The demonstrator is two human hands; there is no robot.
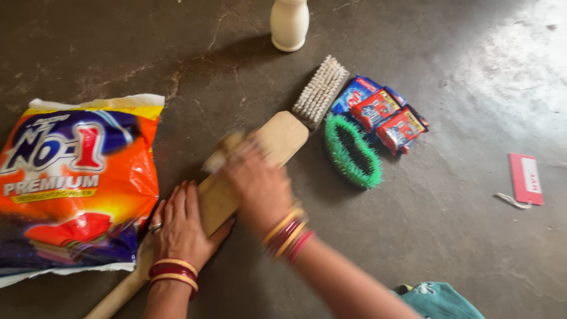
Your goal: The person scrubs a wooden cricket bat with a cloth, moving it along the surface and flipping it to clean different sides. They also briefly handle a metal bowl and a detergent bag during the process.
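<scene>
The left hand [180, 227] lay palm-down, fingers extended and together, wrist bangled; the right hand [257, 183], motion-blurred, reached forward, fingers curled, grip state indeterminate.

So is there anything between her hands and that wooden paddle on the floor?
Nothing visible. The left hand lies flat on the wooden paddle near its handle end, and the right hand, blurred, rests on its blade, seemingly gripping something small and pale. The detergent bag and green brush lie off to either side.

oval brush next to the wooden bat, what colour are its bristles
Bright green bristles around a dark centre on the oval brush, seen clearly in the head view.
</scene>
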